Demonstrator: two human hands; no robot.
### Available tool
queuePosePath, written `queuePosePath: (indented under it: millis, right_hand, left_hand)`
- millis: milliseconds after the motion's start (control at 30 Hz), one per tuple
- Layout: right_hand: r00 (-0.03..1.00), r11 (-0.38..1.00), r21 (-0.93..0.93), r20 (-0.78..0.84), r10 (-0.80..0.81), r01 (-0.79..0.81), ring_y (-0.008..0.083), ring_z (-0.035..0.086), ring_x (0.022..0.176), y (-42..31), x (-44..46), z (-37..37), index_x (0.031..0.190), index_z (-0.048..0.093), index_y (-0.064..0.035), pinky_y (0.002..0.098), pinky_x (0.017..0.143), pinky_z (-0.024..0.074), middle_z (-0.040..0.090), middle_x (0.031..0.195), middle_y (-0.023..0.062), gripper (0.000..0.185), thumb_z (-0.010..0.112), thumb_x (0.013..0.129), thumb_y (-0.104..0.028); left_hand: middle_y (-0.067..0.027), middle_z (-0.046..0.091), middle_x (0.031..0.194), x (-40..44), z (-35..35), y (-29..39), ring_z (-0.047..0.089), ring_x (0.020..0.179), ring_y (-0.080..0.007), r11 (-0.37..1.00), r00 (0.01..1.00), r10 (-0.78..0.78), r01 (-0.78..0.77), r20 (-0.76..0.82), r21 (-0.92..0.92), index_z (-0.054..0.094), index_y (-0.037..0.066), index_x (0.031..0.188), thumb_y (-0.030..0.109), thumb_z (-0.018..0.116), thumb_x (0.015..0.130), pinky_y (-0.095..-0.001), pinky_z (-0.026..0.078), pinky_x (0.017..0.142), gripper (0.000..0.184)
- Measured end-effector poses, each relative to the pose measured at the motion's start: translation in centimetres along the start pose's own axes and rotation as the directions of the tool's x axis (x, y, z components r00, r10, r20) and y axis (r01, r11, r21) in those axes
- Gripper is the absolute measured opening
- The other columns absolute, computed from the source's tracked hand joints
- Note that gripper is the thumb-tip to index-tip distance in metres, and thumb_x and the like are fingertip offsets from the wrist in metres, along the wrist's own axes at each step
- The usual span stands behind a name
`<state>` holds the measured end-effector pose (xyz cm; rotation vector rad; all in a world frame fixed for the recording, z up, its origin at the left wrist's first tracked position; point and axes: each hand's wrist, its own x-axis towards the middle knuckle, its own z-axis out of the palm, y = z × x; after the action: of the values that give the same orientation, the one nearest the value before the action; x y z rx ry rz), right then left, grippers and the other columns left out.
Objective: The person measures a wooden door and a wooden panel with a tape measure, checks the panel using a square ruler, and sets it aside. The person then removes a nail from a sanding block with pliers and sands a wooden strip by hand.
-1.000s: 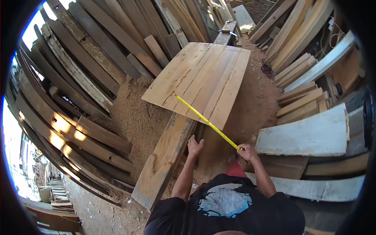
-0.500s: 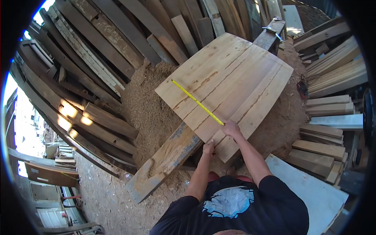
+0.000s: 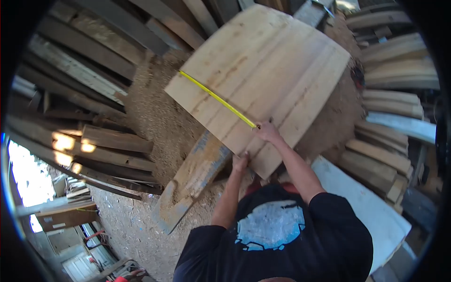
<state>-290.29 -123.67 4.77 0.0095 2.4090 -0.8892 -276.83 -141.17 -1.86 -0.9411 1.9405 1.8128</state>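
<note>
A wide wooden panel (image 3: 277, 61) made of joined boards, with dark seams and stains, lies tilted across a thick timber beam (image 3: 199, 157). Over its near left part runs a yellow measuring tape (image 3: 217, 98), drawn out from the panel's left edge. My right hand (image 3: 268, 131) is closed at the near end of the tape, low over the panel; any tape case is hidden in the fingers. At the panel's near edge my left hand (image 3: 241, 161) grips the wood, thumb on top and the other fingers out of sight underneath.
A heap of sawdust (image 3: 155, 108) lies left of the panel. Old planks (image 3: 89, 70) lean along the far left side. Stacked boards (image 3: 383, 162) stand at the right, beside a pale sheet (image 3: 354, 211) near my right side.
The whole view has shifted, so panel, tape and hands appear higher and further left. Both hands keep about the same places on the panel, and the tape still lies across it.
</note>
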Motion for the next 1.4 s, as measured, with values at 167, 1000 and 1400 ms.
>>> queuePosePath:
  millis: [167,1000,1400]
  right_hand:
    - [0.996,0.975,0.223,-0.082,0.026,-0.007,0.0345,0.068,0.097,9.5,-12.6,-0.5,0.121,0.069,-0.0076,0.0425,0.088,0.0529,0.071,0.105,0.0183,0.046,0.068,0.084,-0.035]
    - [0.910,0.949,0.100,-0.269,0.316,-0.300,0.0425,0.057,0.112,12.1,-23.7,0.3,0.127,0.064,-0.0116,0.0500,0.095,0.0478,0.060,0.109,0.0221,0.044,0.069,0.086,-0.026]
    - [0.967,0.981,0.029,-0.160,0.196,-0.194,0.0411,0.060,0.113,13.6,-21.0,-1.7,0.128,0.066,-0.0119,0.0509,0.096,0.0494,0.065,0.113,0.0231,0.049,0.071,0.084,-0.033]
  left_hand:
    - [-0.0164,0.062,0.124,3.5,-1.4,-4.4,0.064,0.107,-0.0241,0.996,0.983,0.086,-0.081,0.162,-0.039,0.046,0.001,0.138,0.025,0.073,0.093,-0.0384,0.056,0.087,0.059]
    - [-0.0117,0.065,0.110,1.3,-2.3,0.1,0.069,0.086,-0.0229,0.985,0.938,-0.162,0.135,0.308,0.107,0.044,0.005,0.130,0.039,0.070,0.096,-0.0394,0.060,0.064,0.055]
    - [-0.0138,0.060,0.122,1.4,-2.3,-0.2,0.067,0.094,-0.0258,0.977,0.942,-0.193,0.160,0.273,0.138,0.031,0.011,0.142,0.033,0.069,0.097,-0.0401,0.058,0.063,0.062]
